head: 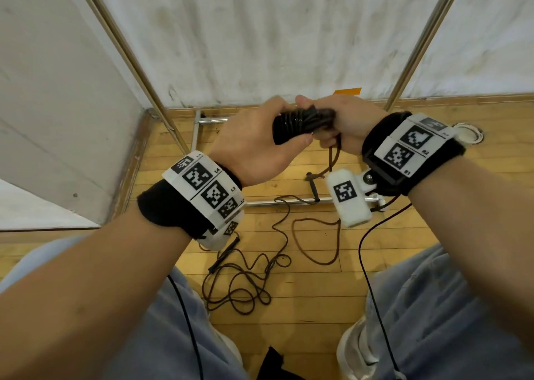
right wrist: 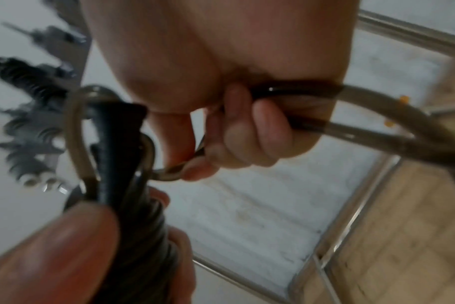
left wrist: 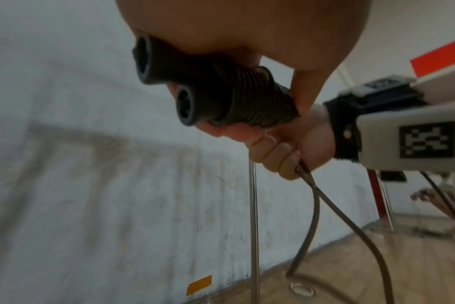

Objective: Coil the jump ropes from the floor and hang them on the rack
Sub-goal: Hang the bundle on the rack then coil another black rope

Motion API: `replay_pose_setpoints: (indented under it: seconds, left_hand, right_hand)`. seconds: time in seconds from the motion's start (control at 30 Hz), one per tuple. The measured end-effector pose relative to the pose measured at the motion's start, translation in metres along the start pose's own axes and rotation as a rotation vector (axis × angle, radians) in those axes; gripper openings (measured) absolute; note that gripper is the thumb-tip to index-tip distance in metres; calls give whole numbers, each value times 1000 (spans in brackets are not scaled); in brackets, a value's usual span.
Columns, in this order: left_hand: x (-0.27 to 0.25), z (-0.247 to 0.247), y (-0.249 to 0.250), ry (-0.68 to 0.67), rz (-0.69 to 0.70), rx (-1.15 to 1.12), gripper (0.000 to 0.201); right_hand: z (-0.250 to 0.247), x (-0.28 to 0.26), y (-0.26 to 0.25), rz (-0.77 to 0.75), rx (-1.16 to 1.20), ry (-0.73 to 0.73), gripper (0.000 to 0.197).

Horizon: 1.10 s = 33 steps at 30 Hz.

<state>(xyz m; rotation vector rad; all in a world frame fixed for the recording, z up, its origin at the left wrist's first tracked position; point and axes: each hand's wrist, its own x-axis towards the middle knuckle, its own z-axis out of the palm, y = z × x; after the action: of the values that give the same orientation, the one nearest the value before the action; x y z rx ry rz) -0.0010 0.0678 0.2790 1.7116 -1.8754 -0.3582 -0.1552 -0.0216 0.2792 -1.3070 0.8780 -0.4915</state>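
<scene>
My left hand [head: 281, 125] grips a pair of black jump rope handles [head: 289, 127] held side by side, with brown cord wound in tight turns round them [left wrist: 257, 102]. My right hand [head: 329, 132] is right against the bundle's other end and pinches the loose cord [right wrist: 377, 115] in curled fingers [right wrist: 247, 133]. From that hand the cord hangs [head: 332, 160] down to a loop on the floor [head: 315, 244]. A second jump rope [head: 248, 281] lies tangled on the wooden floor between my feet. The rack's metal uprights [head: 135, 62] rise in front of me.
The rack's base bars [head: 289, 202] lie on the floor just ahead, with a white wall behind and a white panel [head: 57, 105] at left. A white ring [head: 468, 132] sits on the floor at right. Blurred dark coiled bundles [right wrist: 26, 102] show at left in the right wrist view.
</scene>
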Motion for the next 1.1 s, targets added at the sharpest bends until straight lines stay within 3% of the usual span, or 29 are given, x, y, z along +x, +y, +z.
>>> replay_pose_setpoints:
  seconds: [0.13,0.3,0.4,0.53,0.63,0.8,0.97,1.1]
  left_hand:
    - [5,-5,0,99,-115,-178,31]
    - [10,-8,2,154,-193,-347,34]
    - [12,-7,-2,145,-216,-382,28]
    - [14,-1,-3,104,-251,-395,26]
    - [17,-1,-3,123,-269,-424,20]
    - [21,3,-3,116,-307,-458,11]
    - [23,2,-7,110,-310,-497,6]
    - [26,-5,-12,135,-271,-452,16]
  right_hand:
    - [23,3,11,-85,64,49,24]
    - [44,3,13,-342,-401,250,26]
    - [52,4,17,-308,-684,241,17]
    - [53,9,19,-234,-899,366,13]
    - [53,15,24,-213,-858,347,11]
    - [53,14,35,-228,-509,213,12]
    - [50,17,35,-207,-507,256,18]
    - [47,19,29,-243,-521,218,24]
